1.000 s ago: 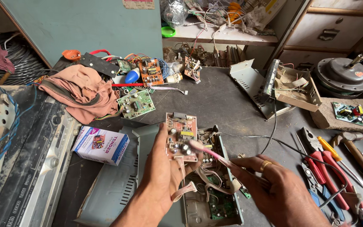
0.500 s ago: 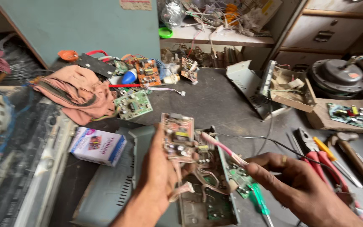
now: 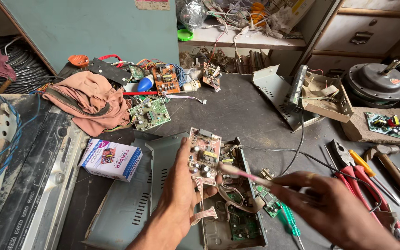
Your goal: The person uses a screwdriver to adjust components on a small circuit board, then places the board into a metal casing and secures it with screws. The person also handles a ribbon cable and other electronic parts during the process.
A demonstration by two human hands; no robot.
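Item 1. Left hand [image 3: 177, 194]: I see it raised over the opened grey metal case [image 3: 137, 203], grip pinching a small tan circuit board [image 3: 203, 155] between thumb and fingers. The board stands nearly upright, component side toward the camera, above the case and clear of the desk [image 3: 237, 111]. Against half a second ago, board and hand sit at much the same spot; the board's tilt is little changed.

Item 2. Right hand [image 3: 329, 203]: grip pressed around a slim pink-handled tool [image 3: 246, 175], its blurred tip just beside the board's lower right edge. Half a second ago this hand lay lower and nearer the case's inner board; I now find it lifted, the tool pointing leftward at the held board.

Item 3. Green-handled screwdriver [image 3: 289, 221]: lying at the case's right edge, below the right hand; no shift noted.

Item 4. White ribbon cable [image 3: 203, 214]: hanging beneath the held board, beside the left wrist.

Item 5. Surroundings, unmoved: white and purple carton [image 3: 111, 159] left of the case; green circuit board [image 3: 150, 113] behind it, beside a tan cloth [image 3: 86, 97]; red-handled pliers [image 3: 355, 173] and a hammer [image 3: 394, 169] at right; a round motor housing [image 3: 377, 81] at far right.

The camera view itself has steadied since the earlier frame, and is less blurred.
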